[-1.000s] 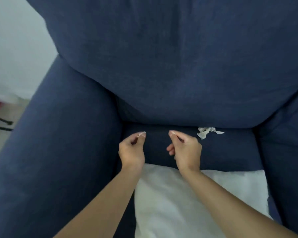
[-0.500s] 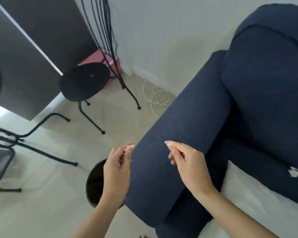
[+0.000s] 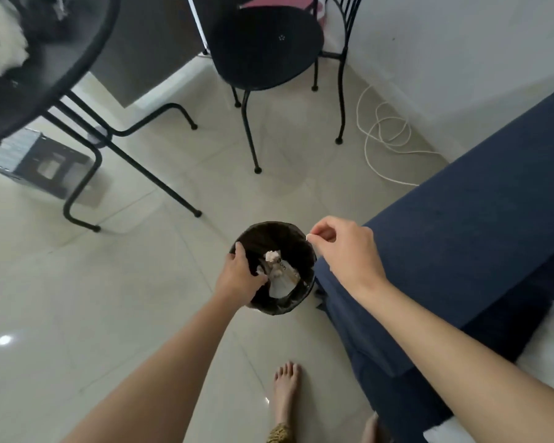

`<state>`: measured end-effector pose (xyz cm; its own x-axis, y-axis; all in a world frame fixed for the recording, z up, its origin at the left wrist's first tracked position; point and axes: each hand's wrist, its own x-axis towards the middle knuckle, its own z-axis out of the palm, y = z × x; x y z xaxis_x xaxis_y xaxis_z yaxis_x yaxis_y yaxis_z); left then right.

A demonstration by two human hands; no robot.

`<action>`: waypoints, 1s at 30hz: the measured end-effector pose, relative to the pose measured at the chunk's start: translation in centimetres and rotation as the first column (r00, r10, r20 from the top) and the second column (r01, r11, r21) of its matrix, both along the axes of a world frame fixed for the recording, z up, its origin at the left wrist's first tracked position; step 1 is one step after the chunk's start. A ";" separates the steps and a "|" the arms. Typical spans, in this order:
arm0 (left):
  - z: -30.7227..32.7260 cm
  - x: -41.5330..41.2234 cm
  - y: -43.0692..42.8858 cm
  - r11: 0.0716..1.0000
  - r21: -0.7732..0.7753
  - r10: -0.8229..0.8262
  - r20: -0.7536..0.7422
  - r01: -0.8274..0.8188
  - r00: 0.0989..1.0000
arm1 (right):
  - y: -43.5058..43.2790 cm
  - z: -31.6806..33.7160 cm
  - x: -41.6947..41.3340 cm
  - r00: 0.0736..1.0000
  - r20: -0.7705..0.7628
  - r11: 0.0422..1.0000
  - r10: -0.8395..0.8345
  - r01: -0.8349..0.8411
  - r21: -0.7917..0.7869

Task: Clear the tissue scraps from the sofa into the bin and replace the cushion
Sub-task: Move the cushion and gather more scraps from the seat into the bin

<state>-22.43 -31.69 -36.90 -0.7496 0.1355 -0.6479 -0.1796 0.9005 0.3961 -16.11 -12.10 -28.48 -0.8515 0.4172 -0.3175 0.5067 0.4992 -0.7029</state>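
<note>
Both hands over bin (image 3: 304, 297); left (image 3: 240, 278) open, right (image 3: 346, 251) pinching scrap (image 3: 308, 237); sofa arm (image 3: 461, 251) beside

No text, label, brand or number can be read. A white paper item in the bin (image 3: 304, 251) carries small dark marks, too blurred to make out.

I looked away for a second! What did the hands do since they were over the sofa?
Both hands swung left, off the sofa to the bin on the floor. The left hand now reaches down into the bin's mouth; whether it has dropped its scrap is hidden. The right hand still pinches its tissue scrap beside the rim.
</note>
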 end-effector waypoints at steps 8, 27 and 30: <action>-0.5 -1.9 -5.6 0.999 0.021 0.043 -0.036 -0.043 0.998 | -1.6 -4.3 -2.7 0.944 0.251 0.973 0.216 -0.188 -0.131; 8.3 3.9 19.3 0.854 0.185 -0.411 -0.336 0.487 0.848 | 17.6 0.6 12.6 0.986 0.161 0.944 -0.048 -0.007 0.329; 9.2 7.9 26.3 0.772 0.136 -0.524 -0.418 0.621 0.742 | 22.8 1.0 18.9 0.964 0.146 0.933 -0.221 0.166 0.319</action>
<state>-14.51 -5.36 -27.69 -0.6347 0.7311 -0.2504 0.5257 0.6459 0.5536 2.81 10.68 -27.53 -0.6861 0.6678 -0.2886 0.7169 0.5531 -0.4244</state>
